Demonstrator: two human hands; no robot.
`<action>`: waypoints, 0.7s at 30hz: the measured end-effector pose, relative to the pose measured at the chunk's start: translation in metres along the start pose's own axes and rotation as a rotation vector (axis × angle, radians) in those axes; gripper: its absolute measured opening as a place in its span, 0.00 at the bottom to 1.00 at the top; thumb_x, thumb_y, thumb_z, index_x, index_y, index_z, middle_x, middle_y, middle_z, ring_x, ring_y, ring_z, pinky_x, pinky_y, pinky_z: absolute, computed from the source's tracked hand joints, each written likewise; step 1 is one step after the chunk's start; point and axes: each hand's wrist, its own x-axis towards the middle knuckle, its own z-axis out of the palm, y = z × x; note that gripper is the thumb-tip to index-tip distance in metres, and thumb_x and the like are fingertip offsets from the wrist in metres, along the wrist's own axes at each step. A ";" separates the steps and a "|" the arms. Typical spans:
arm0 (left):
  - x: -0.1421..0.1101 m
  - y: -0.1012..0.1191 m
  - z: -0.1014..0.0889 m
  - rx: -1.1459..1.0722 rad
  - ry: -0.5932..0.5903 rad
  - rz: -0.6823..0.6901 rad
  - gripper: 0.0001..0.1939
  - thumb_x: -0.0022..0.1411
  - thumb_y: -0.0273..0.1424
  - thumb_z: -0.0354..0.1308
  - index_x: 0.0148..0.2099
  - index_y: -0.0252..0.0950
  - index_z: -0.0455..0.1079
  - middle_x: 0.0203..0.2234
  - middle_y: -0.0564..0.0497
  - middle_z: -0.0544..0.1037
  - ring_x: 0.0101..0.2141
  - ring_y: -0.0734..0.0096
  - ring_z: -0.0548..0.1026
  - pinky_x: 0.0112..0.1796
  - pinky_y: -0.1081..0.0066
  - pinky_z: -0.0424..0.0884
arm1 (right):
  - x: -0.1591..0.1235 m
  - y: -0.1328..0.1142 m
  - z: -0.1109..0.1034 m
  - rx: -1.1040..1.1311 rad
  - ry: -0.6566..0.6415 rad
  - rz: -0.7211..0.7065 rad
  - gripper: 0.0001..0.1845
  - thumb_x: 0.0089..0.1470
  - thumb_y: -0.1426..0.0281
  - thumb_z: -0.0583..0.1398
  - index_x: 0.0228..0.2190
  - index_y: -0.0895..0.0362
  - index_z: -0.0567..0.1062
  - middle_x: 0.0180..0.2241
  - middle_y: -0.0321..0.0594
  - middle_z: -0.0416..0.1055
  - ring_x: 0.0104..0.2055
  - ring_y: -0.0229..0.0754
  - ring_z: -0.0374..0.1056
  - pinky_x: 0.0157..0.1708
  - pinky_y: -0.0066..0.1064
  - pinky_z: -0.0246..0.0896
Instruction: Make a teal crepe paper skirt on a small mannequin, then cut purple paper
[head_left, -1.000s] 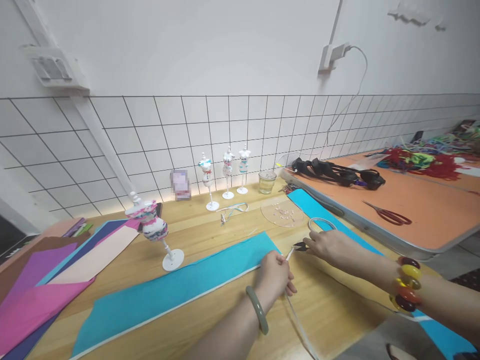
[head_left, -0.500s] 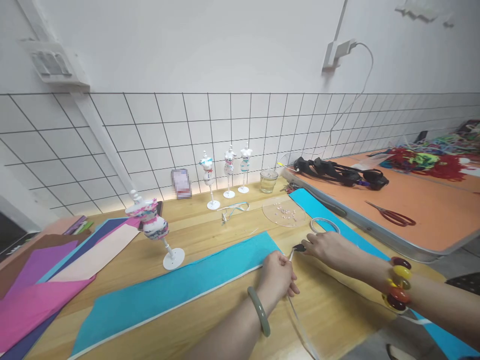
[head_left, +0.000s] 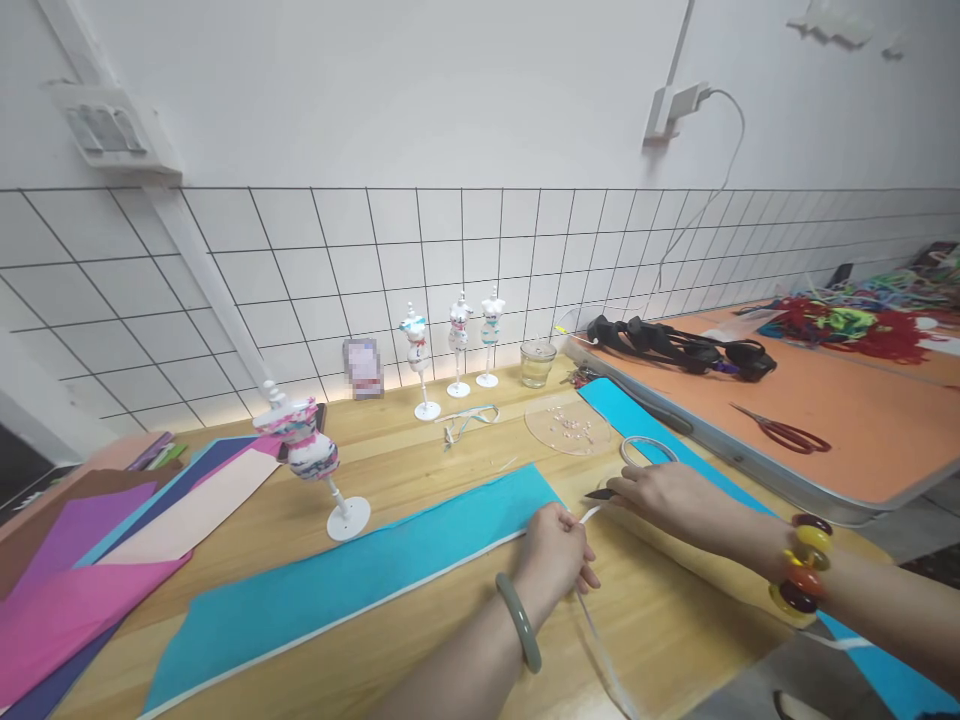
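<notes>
Closed around a white cord (head_left: 592, 514), the fingers of the left hand (head_left: 556, 548) pinch it at the right end of a blue strip (head_left: 360, 556); more cord trails below that hand toward the near table edge. The right hand (head_left: 652, 498) is clenched on a dark-bladed tool (head_left: 599, 494), its tip just beside the cord; whether its blades are apart I cannot tell.

Near the wall stands a glass (head_left: 525, 366), partly filled with pale yellow liquid (head_left: 536, 376). In front of it lies a clear disc (head_left: 537, 432) with small pinkish beads (head_left: 574, 428) scattered across it; whether it has a raised rim is unclear. Left of the glass, three small dress forms (head_left: 416, 350) stand upright in a row, each on a round white base. Beyond the right hand, a pale ring (head_left: 630, 450) lies partly over a second blue strip (head_left: 637, 415). On the orange surface (head_left: 885, 440) rest red-handled scissors (head_left: 795, 435) and black straps (head_left: 675, 345).
</notes>
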 end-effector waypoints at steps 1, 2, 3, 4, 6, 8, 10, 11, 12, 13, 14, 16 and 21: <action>0.000 0.000 0.000 -0.007 0.000 0.001 0.04 0.55 0.26 0.48 0.31 0.37 0.55 0.14 0.60 0.66 0.09 0.77 0.66 0.09 0.80 0.54 | -0.001 0.002 -0.001 0.055 -0.017 0.036 0.14 0.58 0.67 0.49 0.30 0.57 0.71 0.23 0.40 0.69 0.22 0.37 0.65 0.21 0.27 0.48; -0.001 0.000 0.000 -0.016 0.001 0.003 0.04 0.55 0.26 0.49 0.31 0.37 0.55 0.14 0.60 0.66 0.09 0.76 0.66 0.09 0.80 0.54 | -0.002 0.004 -0.002 0.103 -0.041 0.076 0.14 0.58 0.65 0.49 0.32 0.57 0.71 0.25 0.41 0.70 0.23 0.39 0.66 0.21 0.28 0.49; -0.001 0.000 0.000 -0.026 0.002 0.006 0.04 0.55 0.26 0.49 0.31 0.37 0.55 0.14 0.60 0.66 0.09 0.76 0.66 0.09 0.80 0.54 | -0.002 0.005 -0.002 0.145 -0.069 0.129 0.14 0.57 0.63 0.49 0.34 0.56 0.71 0.28 0.42 0.71 0.25 0.40 0.67 0.22 0.28 0.51; -0.002 0.000 0.001 -0.037 0.004 0.011 0.04 0.54 0.26 0.49 0.31 0.37 0.55 0.14 0.60 0.66 0.09 0.76 0.66 0.09 0.79 0.53 | -0.002 0.006 -0.003 0.192 -0.092 0.199 0.15 0.57 0.62 0.49 0.36 0.56 0.71 0.30 0.43 0.72 0.27 0.42 0.68 0.23 0.29 0.54; -0.004 0.004 0.001 -0.065 0.012 0.028 0.04 0.54 0.27 0.50 0.31 0.37 0.56 0.14 0.59 0.66 0.08 0.76 0.65 0.09 0.79 0.52 | -0.003 0.002 -0.003 0.330 -0.138 0.351 0.17 0.57 0.61 0.48 0.39 0.55 0.71 0.35 0.46 0.73 0.33 0.45 0.70 0.27 0.31 0.59; -0.008 0.013 0.000 -0.104 0.037 0.076 0.05 0.54 0.29 0.51 0.31 0.36 0.56 0.14 0.59 0.66 0.08 0.78 0.64 0.09 0.80 0.50 | -0.003 -0.008 -0.003 0.494 -0.165 0.487 0.18 0.57 0.62 0.47 0.41 0.56 0.70 0.39 0.47 0.73 0.38 0.47 0.70 0.32 0.33 0.62; -0.013 0.026 -0.004 -0.154 0.083 0.158 0.05 0.55 0.32 0.50 0.32 0.36 0.57 0.14 0.60 0.66 0.09 0.82 0.62 0.10 0.80 0.49 | -0.005 -0.025 -0.002 0.628 -0.168 0.570 0.18 0.55 0.64 0.48 0.42 0.57 0.70 0.42 0.48 0.72 0.42 0.49 0.68 0.37 0.34 0.63; -0.016 0.034 -0.007 -0.185 0.108 0.206 0.06 0.56 0.34 0.50 0.32 0.37 0.57 0.14 0.60 0.65 0.09 0.83 0.61 0.11 0.81 0.49 | -0.006 -0.035 0.000 0.679 -0.163 0.584 0.18 0.55 0.65 0.48 0.43 0.58 0.69 0.43 0.48 0.71 0.44 0.49 0.67 0.39 0.34 0.63; -0.018 0.042 -0.011 -0.225 0.129 0.262 0.08 0.56 0.36 0.50 0.33 0.37 0.58 0.15 0.60 0.65 0.10 0.83 0.61 0.11 0.81 0.50 | -0.008 -0.045 0.002 0.725 -0.158 0.577 0.18 0.54 0.67 0.48 0.44 0.58 0.68 0.44 0.48 0.70 0.45 0.48 0.67 0.40 0.34 0.63; -0.020 0.049 -0.015 -0.295 0.138 0.336 0.10 0.55 0.37 0.51 0.32 0.36 0.58 0.15 0.60 0.65 0.10 0.83 0.61 0.11 0.80 0.50 | -0.010 -0.055 0.005 0.754 -0.159 0.555 0.18 0.54 0.69 0.48 0.45 0.58 0.68 0.44 0.47 0.71 0.44 0.47 0.67 0.40 0.33 0.62; -0.021 0.055 -0.020 -0.351 0.145 0.388 0.11 0.53 0.39 0.53 0.32 0.36 0.59 0.14 0.60 0.65 0.10 0.83 0.61 0.11 0.80 0.50 | -0.012 -0.064 0.009 0.751 -0.155 0.553 0.18 0.54 0.71 0.47 0.46 0.57 0.67 0.43 0.47 0.71 0.43 0.46 0.68 0.40 0.33 0.62; -0.022 0.064 -0.029 -0.439 0.156 0.447 0.13 0.51 0.40 0.56 0.31 0.36 0.60 0.15 0.59 0.65 0.11 0.82 0.61 0.11 0.80 0.51 | -0.014 -0.076 0.019 0.675 -0.162 0.588 0.20 0.54 0.74 0.46 0.48 0.57 0.65 0.39 0.47 0.72 0.38 0.45 0.69 0.37 0.34 0.63; -0.023 0.074 -0.044 -0.561 0.251 0.493 0.13 0.49 0.39 0.57 0.30 0.35 0.60 0.16 0.59 0.64 0.13 0.83 0.63 0.13 0.80 0.53 | -0.001 -0.086 0.016 0.418 -0.106 0.576 0.19 0.52 0.76 0.47 0.42 0.60 0.72 0.37 0.54 0.70 0.41 0.53 0.66 0.40 0.47 0.59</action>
